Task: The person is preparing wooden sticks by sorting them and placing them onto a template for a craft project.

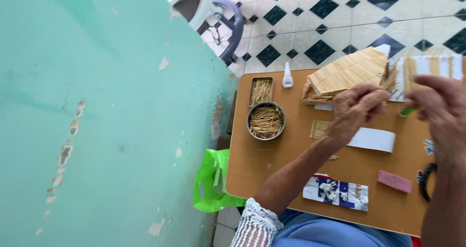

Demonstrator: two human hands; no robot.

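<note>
A small house model (347, 72) made of thin wooden sticks stands at the far side of a small brown table (272, 174). My left hand (357, 108) is raised in front of it, fingers pinched together near the model's edge. My right hand (439, 106) hovers at the right and grips a small green object (407, 111). What the left fingers pinch is too small to tell.
A round tin (265, 121) and a rectangular tin (261, 90) hold several sticks. A white glue bottle (287, 76), a flat stick panel (319, 129), white paper (374, 140), a pink eraser (394, 181), a patterned packet (336, 191) lie on the table. A green bag (211, 181) hangs beside the teal wall (97, 116).
</note>
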